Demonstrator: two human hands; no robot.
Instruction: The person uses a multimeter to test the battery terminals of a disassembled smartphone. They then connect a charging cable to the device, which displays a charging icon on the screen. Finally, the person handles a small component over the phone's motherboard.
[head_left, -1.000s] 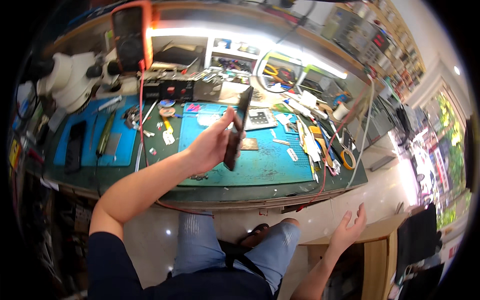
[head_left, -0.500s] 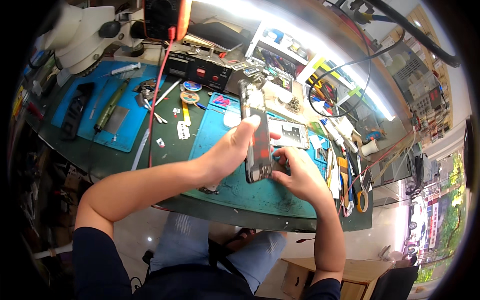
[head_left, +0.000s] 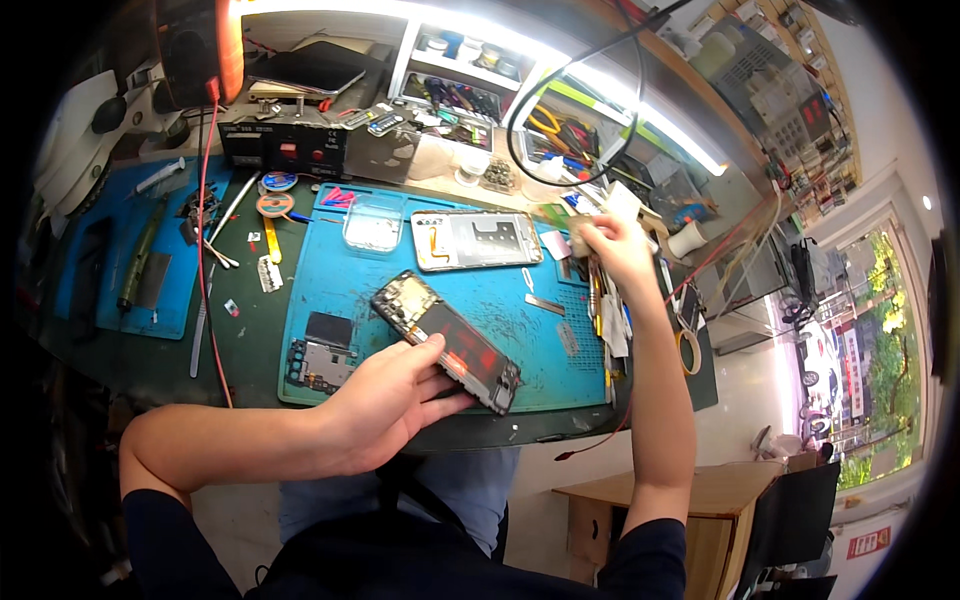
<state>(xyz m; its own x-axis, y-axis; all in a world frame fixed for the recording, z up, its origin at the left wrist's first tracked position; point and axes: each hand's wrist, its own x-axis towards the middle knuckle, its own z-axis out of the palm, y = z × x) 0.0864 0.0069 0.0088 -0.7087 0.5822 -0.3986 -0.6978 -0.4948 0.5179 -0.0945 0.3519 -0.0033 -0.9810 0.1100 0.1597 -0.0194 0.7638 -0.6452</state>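
My left hand point(head_left: 385, 405) is closed round the lower long edge of an opened phone point(head_left: 455, 345), thumb on top and fingers beneath. The phone is tilted, its bare inside facing up with a dark battery area and reddish glints. Over at the right side of the mat, my right hand point(head_left: 625, 255) has its fingertips pinched together beside the tool rack. A small greyish-beige thing point(head_left: 580, 238) shows at those fingertips; its kind is unclear. Beyond the phone lies a second phone housing point(head_left: 480, 240) with a pale inside. Small phone parts point(head_left: 320, 367) lie left of my left hand.
A clear plastic box point(head_left: 373, 225) stands on the blue mat point(head_left: 430, 390). Metal strips point(head_left: 545, 303) lie on its right part. Solder spools point(head_left: 272, 205) and a red cable point(head_left: 205, 260) are at left. Pens and tools point(head_left: 603, 320) line the right edge, near a tape roll point(head_left: 688, 352).
My left hand has lowered the phone and turned it from steep to flatter, nearer to me. My right hand has left the phone and reached away to the right side of the bench. The view has shifted.
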